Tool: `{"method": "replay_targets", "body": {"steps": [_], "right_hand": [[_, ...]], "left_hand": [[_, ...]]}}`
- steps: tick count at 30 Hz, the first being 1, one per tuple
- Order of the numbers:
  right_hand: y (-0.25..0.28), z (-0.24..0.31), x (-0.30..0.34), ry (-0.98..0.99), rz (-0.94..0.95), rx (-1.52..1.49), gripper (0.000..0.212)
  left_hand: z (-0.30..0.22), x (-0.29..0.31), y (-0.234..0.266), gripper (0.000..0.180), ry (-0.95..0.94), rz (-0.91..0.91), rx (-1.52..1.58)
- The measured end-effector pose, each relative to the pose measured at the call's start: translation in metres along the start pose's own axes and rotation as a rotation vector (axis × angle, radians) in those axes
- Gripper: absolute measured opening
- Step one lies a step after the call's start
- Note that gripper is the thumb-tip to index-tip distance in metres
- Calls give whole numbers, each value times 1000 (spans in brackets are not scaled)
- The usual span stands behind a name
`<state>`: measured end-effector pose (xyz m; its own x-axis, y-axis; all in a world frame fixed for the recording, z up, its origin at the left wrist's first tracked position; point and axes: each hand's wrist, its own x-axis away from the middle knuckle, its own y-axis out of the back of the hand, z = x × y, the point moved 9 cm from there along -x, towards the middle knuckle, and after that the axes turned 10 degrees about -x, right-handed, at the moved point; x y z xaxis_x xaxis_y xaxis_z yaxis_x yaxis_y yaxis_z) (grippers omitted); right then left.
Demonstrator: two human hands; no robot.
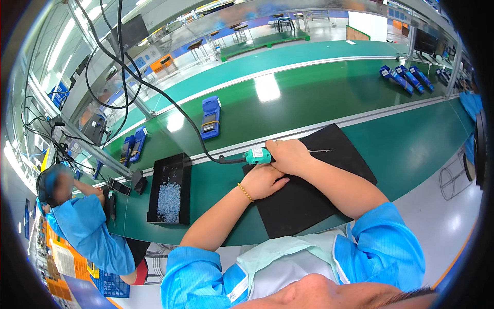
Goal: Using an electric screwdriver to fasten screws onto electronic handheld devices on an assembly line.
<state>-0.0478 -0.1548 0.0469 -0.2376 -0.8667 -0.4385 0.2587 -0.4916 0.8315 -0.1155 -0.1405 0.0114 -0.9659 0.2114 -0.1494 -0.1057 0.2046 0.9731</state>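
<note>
My right hand point(291, 156) is closed around a green electric screwdriver point(257, 156), held level. Its thin metal bit point(322, 151) points right, and a black cable point(198, 126) runs from its left end. Just below, my left hand point(261, 181) is curled in against the screwdriver, its fingers partly hidden by my right hand and its thumb pointing right. A yellow beaded bracelet point(245, 192) circles my left wrist. Both hands are over a black mat point(319, 190) on the green bench point(411, 139).
Left of the mat stands a black tray point(185, 180) of small pale-blue pieces point(169, 202). A blue device point(211, 117) lies on the green surface beyond; several more blue devices point(409, 80) are at right. A co-worker in blue point(90, 232) sits at left near another screwdriver point(112, 206).
</note>
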Motion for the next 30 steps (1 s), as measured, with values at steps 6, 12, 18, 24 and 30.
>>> {"method": "replay_targets", "body": {"steps": [6, 12, 18, 24, 30], "right_hand": [[1, 1, 0, 1, -6, 8, 32], [0, 1, -1, -4, 0, 15, 30], [1, 0, -1, -34, 19, 9, 29], [2, 2, -2, -53, 37, -12, 28], [-4, -6, -1, -84, 49, 10, 30]], "left_hand": [[-2, 0, 2, 25, -5, 3, 9], [0, 0, 0, 25, -13, -4, 7], [-2, 1, 3, 26, -17, -25, 2], [-1, 2, 3, 26, -8, -16, 10], [-4, 1, 4, 26, -33, -28, 13]]}}
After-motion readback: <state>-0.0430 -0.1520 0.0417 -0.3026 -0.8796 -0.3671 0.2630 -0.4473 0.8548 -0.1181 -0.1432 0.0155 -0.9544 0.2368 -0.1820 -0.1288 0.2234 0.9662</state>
